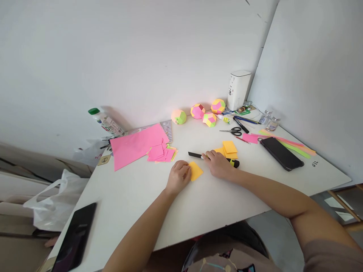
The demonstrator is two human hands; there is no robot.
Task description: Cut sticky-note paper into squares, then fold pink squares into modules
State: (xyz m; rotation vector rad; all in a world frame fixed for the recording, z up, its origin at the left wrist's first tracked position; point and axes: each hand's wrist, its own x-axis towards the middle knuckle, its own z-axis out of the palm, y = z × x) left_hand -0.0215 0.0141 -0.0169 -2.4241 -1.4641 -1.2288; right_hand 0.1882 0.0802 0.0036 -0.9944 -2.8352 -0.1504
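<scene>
My left hand (178,176) rests on the white table (136,196) with its fingers curled and pinching the left edge of a small orange paper square (196,171). My right hand (218,164) lies just to the right, closed over a black and yellow utility knife (195,155) whose dark blade end sticks out to the left. A small stack of orange paper squares (229,148) sits right behind my right hand.
Pink sheets and cut squares (141,145) lie at the left. Several folded paper balls (210,119), scissors (233,131), pens, a white box (238,90) and small bottles stand at the back. A black phone (281,153) lies right, another dark device (74,238) near left.
</scene>
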